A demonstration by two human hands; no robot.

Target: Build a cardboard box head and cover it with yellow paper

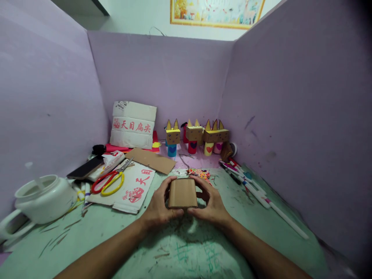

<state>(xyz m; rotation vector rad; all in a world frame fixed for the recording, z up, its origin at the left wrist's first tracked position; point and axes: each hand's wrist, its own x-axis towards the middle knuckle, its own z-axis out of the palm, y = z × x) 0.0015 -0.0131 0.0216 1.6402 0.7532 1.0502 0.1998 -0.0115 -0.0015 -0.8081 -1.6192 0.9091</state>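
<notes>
Between my two hands is a small brown cardboard box, held just above the green table cover. My left hand wraps its left side, thumb along the near edge and fingers behind. On the opposite side my right hand grips it the same way, the thumb at the near lower corner. Just beyond the box lies a colourful patterned piece, partly hidden by my fingers. Farther back stand several cardboard-headed figures with pointed ears, among them a blue one and a red one.
Red-and-yellow scissors rest on printed white cardboard at left, near a brown cardboard sheet. A white teapot stands far left. Pens lie along the right. Lilac panels enclose the back and sides.
</notes>
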